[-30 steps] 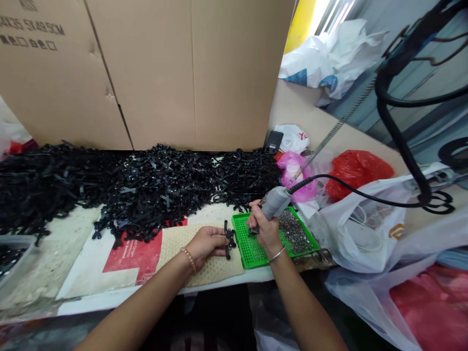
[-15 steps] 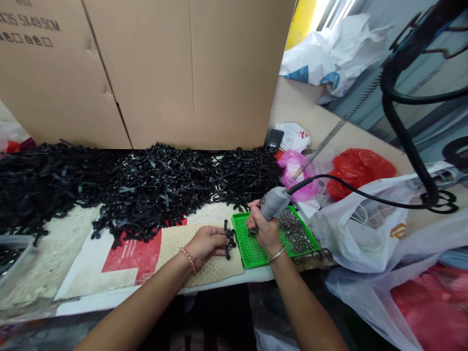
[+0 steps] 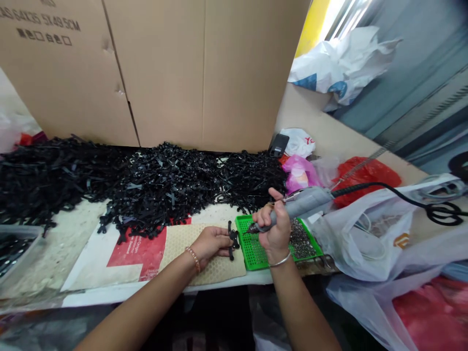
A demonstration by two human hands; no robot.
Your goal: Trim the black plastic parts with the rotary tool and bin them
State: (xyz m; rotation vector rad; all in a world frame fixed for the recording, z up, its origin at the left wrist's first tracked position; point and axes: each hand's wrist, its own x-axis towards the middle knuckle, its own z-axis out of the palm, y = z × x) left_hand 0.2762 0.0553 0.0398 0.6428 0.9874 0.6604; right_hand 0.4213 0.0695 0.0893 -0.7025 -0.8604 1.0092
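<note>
My left hand (image 3: 212, 243) is closed on small black plastic parts (image 3: 234, 238), just above a beige honeycomb-patterned mat (image 3: 179, 246). My right hand (image 3: 275, 224) is wrapped round a grey corded electric screwdriver (image 3: 303, 202). The tool lies tilted, its dark tip pointing left toward the black parts and apart from them. Under the right hand is a green perforated tray (image 3: 256, 266). Small shiny metal screws (image 3: 303, 241) fill its right side, and small pieces sit in its holes on the left.
A long heap of black plastic parts (image 3: 171, 180) lies behind the mat, against a large cardboard box (image 3: 164, 73). At the left is a clear plastic tub (image 3: 34, 241). Plastic bags (image 3: 365, 234) crowd the right, near the screwdriver's black cord (image 3: 387, 187). A phone-like black object (image 3: 280, 145) stands behind.
The screwdriver has swung from steeply upright to a flatter tilt, its tip now pointing left. My left hand still holds the black parts. The whole view has shifted slightly.
</note>
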